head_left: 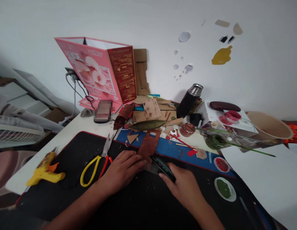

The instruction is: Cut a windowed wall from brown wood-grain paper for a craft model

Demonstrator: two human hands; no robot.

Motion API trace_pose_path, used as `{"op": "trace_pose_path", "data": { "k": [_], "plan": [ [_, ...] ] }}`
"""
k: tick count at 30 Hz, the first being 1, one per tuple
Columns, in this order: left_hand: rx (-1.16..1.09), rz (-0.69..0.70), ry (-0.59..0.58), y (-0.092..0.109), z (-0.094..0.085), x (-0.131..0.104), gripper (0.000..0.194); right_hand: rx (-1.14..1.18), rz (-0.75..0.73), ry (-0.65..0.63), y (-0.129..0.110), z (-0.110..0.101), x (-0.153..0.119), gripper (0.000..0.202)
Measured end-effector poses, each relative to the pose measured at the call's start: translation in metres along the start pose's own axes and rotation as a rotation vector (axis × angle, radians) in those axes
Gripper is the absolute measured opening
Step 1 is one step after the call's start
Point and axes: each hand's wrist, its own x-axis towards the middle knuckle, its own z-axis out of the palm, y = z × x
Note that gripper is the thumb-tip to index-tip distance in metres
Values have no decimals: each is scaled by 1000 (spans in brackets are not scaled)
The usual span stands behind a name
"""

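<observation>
My left hand (123, 166) lies flat on the black mat, fingers stretched out. Its fingertips touch the near end of a brown-painted cardboard strip (149, 145) and a clear plastic piece beside it. In my right hand (184, 182) is a dark green tool that looks like a stapler (164, 167), its tip over the strip's near end. Scissors (105, 153) with yellow and red handles lie open just left of my left hand. Farther left rests a yellow glue gun (46, 171). Behind the strip is a green leaf-shaped piece (147, 125).
Cardboard scraps (152, 108) crowd the back, near a pink box (97, 70) and a leaning black thermos (189, 100). Paint jars (187, 129), a brush (251, 150), a red paint lid (221, 164) and a green paint lid (224, 189) stand on the right. A beige bowl (270, 124) sits behind.
</observation>
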Motion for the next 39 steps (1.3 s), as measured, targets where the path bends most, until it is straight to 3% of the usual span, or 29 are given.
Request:
{"op": "trace_pose_path", "data": {
  "k": [10,12,15,18,26,30,36,39],
  "plan": [
    [-48,-20,1,-2,-7,0,29,-167,-14,-42,-7,-10,8,16],
    [-78,-81,47,-7,-11,-2,36,-185,-10,-63,-9,-16,10,17],
    [-68,-301,134,-14,-18,-5,31,-227,-2,-115,-13,-24,10,19],
    [-36,-381,113,-17,-20,-8,25,-256,-7,-154,-15,-32,9,20],
    [-132,-344,-21,-5,-10,-12,25,-271,-13,-58,-7,-43,16,21],
    [-164,-304,-60,-2,-7,-14,25,-330,-36,-96,-5,-42,22,23],
    [-108,-298,38,1,-10,-8,21,-362,-60,-194,-5,-43,32,22],
    [-29,-213,52,5,-9,0,25,-379,-69,-212,-6,-43,37,22]
  ]
}}
